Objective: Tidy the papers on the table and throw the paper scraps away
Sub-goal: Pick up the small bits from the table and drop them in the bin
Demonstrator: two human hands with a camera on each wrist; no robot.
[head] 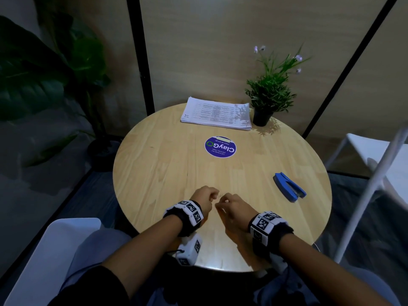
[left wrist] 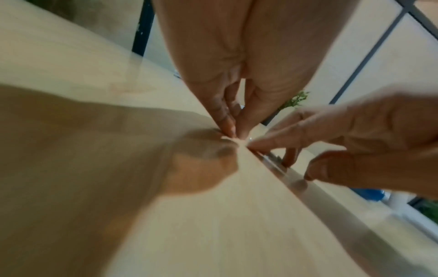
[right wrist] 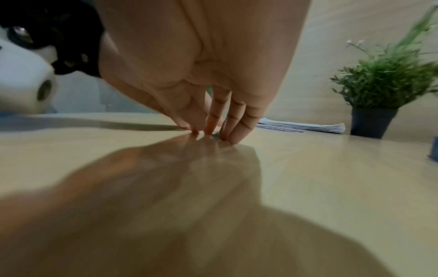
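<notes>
Both hands are low on the near part of the round wooden table (head: pixel 167 173), close together and almost touching. The left hand (head: pixel 204 198) has its fingers (left wrist: pixel 228 122) drawn narrow, thumb and forefinger tips pressed together right at the wood, with a small pale fleck between them that may be a paper scrap (left wrist: pixel 226 138); it is too small and blurred to be sure it is held. The right hand (head: pixel 235 209) stands just beside it with its fingers (right wrist: pixel 239 131) bunched and pointing down, tips touching the table; whether they pinch anything I cannot tell.

To the right of the fingers, and a little beyond them, a blue stapler (head: pixel 289 187) lies on the wood, well apart from both hands. Straight beyond the fingers, near the middle of the table, sits a round purple sticker (head: pixel 220 147) with white lettering. Farther still, at the far edge, the stack of papers (head: pixel 217 115) lies flat and squared, printed side up. Just beside its right end stands a small green plant in a black pot (head: pixel 261 117), with pale flowers on thin stems.

Off the table, a white chair (head: pixel 371 155) stands to the right of the hands, and a large dark-leaved plant (head: pixel 44 69) rises far off to their left by the wall.
</notes>
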